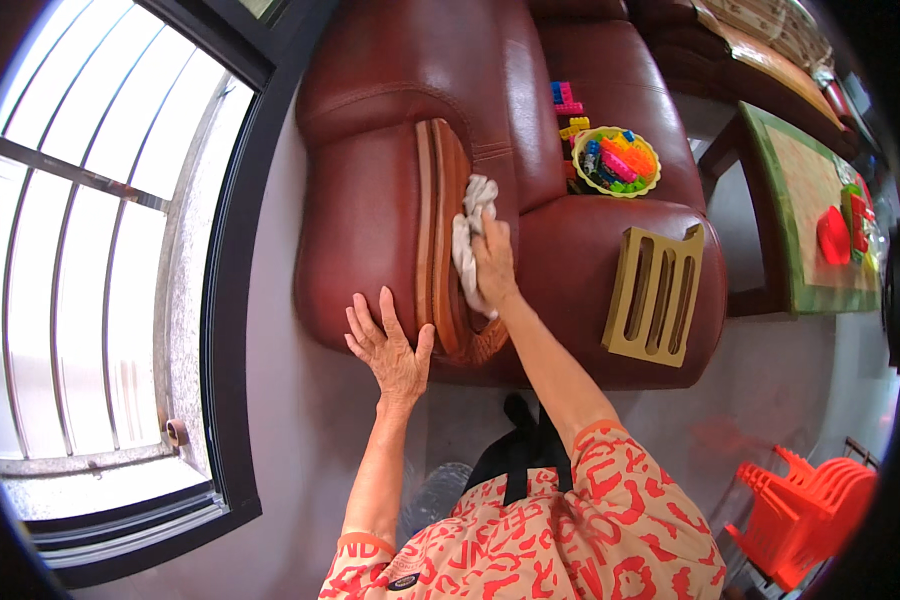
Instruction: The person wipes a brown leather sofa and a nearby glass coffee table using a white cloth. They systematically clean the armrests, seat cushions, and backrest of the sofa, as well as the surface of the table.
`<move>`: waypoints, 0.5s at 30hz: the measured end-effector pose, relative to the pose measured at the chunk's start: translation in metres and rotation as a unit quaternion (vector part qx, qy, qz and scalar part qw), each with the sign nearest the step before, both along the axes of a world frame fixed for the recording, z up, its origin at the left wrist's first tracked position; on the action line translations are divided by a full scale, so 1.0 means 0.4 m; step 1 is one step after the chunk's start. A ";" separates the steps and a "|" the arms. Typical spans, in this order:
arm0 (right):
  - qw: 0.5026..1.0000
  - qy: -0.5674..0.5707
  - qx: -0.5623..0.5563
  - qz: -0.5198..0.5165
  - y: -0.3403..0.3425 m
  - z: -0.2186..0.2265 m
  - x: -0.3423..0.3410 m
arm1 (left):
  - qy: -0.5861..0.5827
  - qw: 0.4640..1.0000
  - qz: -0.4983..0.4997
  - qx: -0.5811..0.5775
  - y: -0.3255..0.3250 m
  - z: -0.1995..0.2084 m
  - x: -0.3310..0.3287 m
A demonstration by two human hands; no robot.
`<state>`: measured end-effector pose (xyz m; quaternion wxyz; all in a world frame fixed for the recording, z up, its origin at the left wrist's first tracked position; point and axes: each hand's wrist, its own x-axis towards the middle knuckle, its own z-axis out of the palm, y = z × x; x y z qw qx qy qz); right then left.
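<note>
- The white cloth lay on the sofa arm.
- The right hand held it; the left hand had fingers spread wide.
- It seemed soft, light, floppy; its bunched middle looked best to grab.

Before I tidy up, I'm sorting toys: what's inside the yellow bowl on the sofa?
Toy building bricks show, including pink, blue and green ones; anything deeper in the yellow bowl is covered.

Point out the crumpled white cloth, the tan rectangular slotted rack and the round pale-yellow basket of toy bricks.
Crumpled white cloth (463,250): head view, on its folded left part.
Tan rectangular slotted rack (651,292): head view, on a bar between slots.
Round pale-yellow basket (619,190): head view, on its near rim.
</note>
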<state>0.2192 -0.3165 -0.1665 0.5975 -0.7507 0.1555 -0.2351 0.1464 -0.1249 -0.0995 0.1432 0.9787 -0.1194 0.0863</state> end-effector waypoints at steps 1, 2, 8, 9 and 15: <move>1.000 -0.011 0.014 0.021 0.020 0.009 -0.034 | -0.015 1.000 0.000 0.003 0.001 -0.006 0.004; 0.998 -0.022 0.043 0.037 0.043 0.019 -0.070 | -0.016 1.000 0.005 0.003 0.004 -0.007 0.006; 0.995 -0.082 -0.007 0.053 0.142 0.077 -0.266 | -0.024 1.000 -0.013 -0.005 0.009 -0.017 0.008; 0.994 -0.093 -0.022 0.058 0.147 0.099 -0.280 | -0.024 0.999 -0.024 -0.013 0.010 -0.015 0.008; 0.996 -0.076 -0.047 -0.008 0.140 0.097 -0.197 | -0.004 0.998 -0.050 -0.021 0.015 0.006 0.006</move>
